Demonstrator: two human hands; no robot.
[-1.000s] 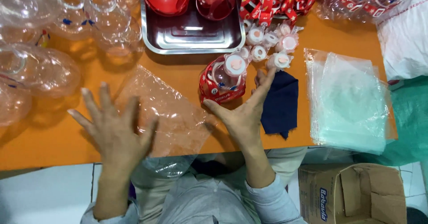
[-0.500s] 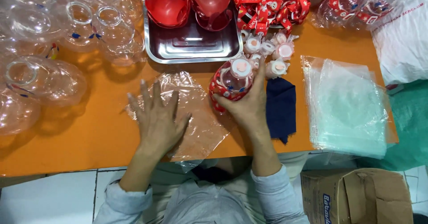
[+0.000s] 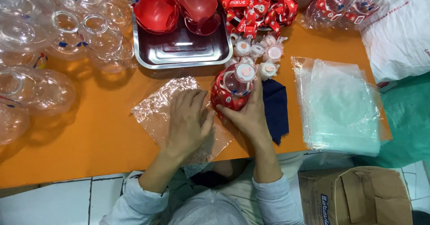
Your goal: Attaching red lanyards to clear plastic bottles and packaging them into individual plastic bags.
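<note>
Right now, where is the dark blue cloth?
In the head view, the dark blue cloth lies on the orange table, just right of the right hand holding the red-wrapped bottle, and left of the stack of clear bags.

1 steel tray [image 3: 179, 55], 1 cardboard box [image 3: 358, 193], 2 hands (both flat-fingered), 1 blue cloth [image 3: 275, 108].

Bottle [image 3: 234, 90] right of bag [image 3: 156, 111]
</note>
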